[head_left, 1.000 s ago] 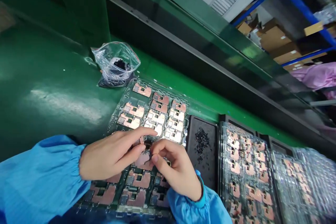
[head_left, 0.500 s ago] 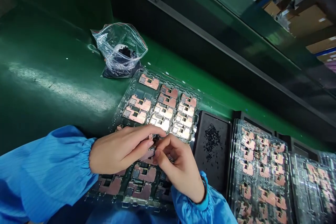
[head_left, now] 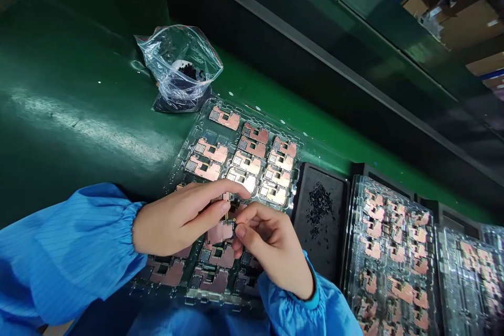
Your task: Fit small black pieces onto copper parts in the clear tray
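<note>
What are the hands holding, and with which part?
The left hand and right hand pinch what looks like a tiny dark piece at their fingertips, above a circuit board.

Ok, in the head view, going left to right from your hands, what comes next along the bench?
Left hand, right hand, black tray with dark scraps, clear blister tray of copper-shielded circuit boards, second clear tray of boards.

A bright blue smock [head_left: 59, 257] with thin, faint stripes covers both arms. The left sleeve [head_left: 82, 236] comes in at nine o'clock, the right sleeve [head_left: 295, 307] at five, each gathered into an elastic cuff [head_left: 132, 226]. The left hand [head_left: 177, 220] and right hand [head_left: 275, 249] are bare.
</note>
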`<state>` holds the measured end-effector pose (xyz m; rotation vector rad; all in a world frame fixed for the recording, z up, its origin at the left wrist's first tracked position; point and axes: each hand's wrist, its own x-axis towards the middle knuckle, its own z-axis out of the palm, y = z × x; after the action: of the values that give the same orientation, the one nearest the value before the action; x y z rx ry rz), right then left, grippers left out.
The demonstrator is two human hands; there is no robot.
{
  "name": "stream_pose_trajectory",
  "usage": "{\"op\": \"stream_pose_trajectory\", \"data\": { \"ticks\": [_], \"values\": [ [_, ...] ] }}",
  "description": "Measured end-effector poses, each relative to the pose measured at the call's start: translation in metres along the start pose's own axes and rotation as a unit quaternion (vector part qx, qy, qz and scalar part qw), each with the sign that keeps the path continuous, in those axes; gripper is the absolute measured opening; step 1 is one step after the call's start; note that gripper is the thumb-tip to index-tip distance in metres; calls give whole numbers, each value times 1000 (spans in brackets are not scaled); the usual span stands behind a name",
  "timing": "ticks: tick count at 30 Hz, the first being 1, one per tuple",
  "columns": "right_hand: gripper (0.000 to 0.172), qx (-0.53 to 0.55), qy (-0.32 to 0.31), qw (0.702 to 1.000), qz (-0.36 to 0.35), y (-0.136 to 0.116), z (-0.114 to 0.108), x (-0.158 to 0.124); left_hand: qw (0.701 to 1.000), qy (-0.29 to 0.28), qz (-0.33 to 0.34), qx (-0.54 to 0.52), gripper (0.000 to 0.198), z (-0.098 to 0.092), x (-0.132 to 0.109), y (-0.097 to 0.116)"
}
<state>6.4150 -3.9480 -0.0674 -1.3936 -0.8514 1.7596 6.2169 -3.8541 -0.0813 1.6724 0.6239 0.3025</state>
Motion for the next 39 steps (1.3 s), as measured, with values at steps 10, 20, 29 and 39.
{"op": "stream_pose_trajectory", "data": {
  "ticks": [10,20,29,39],
  "values": [
    [19,-176,58,981,-56,5,0,3,999,1,15,31,31,0,4,0],
    [26,-266,131,944,-144,-14,-22,-14,988,119,-98,10,24,-46,14,5],
    [32,-428,496,755,-4,-15,-100,-66,916,302,-142,222,32,-55,59,-13],
    [10,-435,387,808,89,1,-101,-73,837,329,-61,432,40,-43,68,-32]
  ]
}}
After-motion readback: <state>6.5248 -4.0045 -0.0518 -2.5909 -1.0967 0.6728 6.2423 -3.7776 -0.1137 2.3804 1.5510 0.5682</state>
